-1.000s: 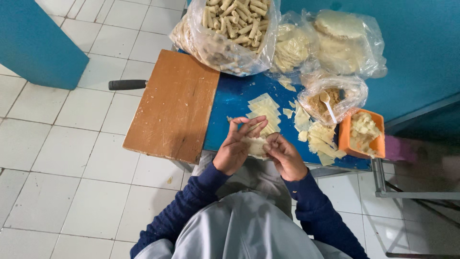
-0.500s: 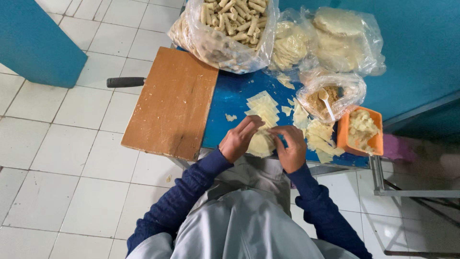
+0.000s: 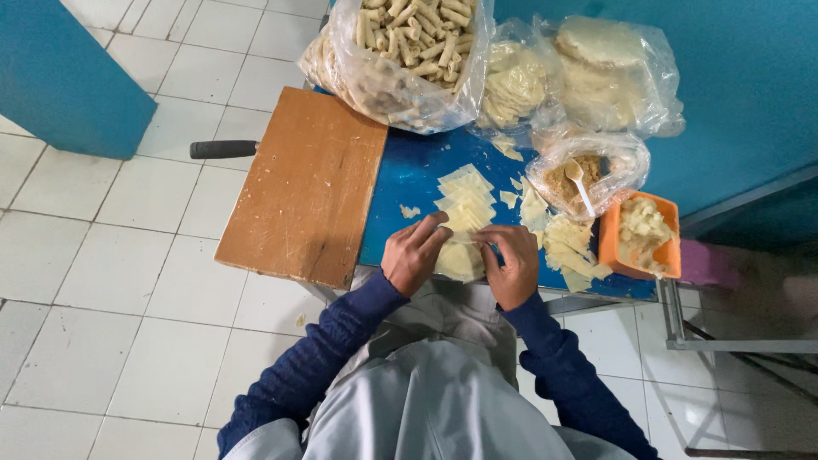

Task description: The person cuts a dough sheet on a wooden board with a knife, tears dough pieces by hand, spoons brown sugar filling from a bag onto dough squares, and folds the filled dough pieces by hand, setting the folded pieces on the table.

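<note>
Left hand: the left hand point(image 3: 415, 253) lay on the near edge of the table point(image 3: 409, 175), its fingers curled and pinched on the left side of a pale dough wrapper point(image 3: 460, 260).
Right hand: the right hand point(image 3: 511, 264) sat just beside it, its fingers bent onto the right side of the same wrapper, so both hands were clamped on the one piece.
Wrapper: it rested flat on the blue table top between the two hands, at the edge nearest the person; whether any filling lay inside could not be told.
Stack: more cut wrappers point(image 3: 464, 194) lay in a loose pile just beyond the hands, with further pieces point(image 3: 569, 249) scattered to the right.
Board: a wooden cutting board point(image 3: 307, 183) covered the table's left part, and a black handle point(image 3: 223, 149) stuck out from behind its far left edge.
Bags: a clear bag of finished rolls point(image 3: 409, 43) stood at the far edge, beside two bags of pale dough sheets point(image 3: 596, 68).
Filling: an open bag with brown filling and a white spoon point(image 3: 579, 183) sat near an orange tub point(image 3: 643, 238) of pale chunks.
Floor: white tiles point(image 3: 102, 255) lay to the left.
</note>
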### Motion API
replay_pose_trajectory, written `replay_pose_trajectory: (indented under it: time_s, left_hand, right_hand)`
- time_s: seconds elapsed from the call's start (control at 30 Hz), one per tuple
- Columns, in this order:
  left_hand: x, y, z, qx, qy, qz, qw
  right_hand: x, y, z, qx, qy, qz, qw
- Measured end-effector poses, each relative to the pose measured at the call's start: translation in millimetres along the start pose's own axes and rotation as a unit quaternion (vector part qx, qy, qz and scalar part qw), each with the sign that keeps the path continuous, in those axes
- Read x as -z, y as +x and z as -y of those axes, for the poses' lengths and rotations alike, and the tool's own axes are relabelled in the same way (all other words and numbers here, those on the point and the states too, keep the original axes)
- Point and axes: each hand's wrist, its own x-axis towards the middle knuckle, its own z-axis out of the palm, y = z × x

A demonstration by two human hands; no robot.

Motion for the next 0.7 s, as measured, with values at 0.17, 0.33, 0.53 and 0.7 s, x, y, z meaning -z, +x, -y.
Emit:
replay_pose_trajectory:
  time_s: [0.17, 0.33, 0.53, 0.7]
  left_hand:
    - [-1, -15, 3, -0.011, -0.029, 0.014, 0.999]
    - [1, -41, 0, -0.006, 0.02, 0.059, 0.998]
    - [-3, -57, -9, -0.007, 0.076, 0.066, 0.995]
    - [-15, -65, -20, -0.02, 0.085, 0.099, 0.991]
  right_hand:
    - [0, -11, 2, 0.031, -0.03, 0.017, 0.999]
    - [-3, -38, 9, 0.06, -0.075, 0.044, 0.994]
    - [-3, -46, 13, 0.062, -0.08, 0.069, 0.992]
    - [7, -44, 9, 0.061, -0.048, 0.071, 0.994]
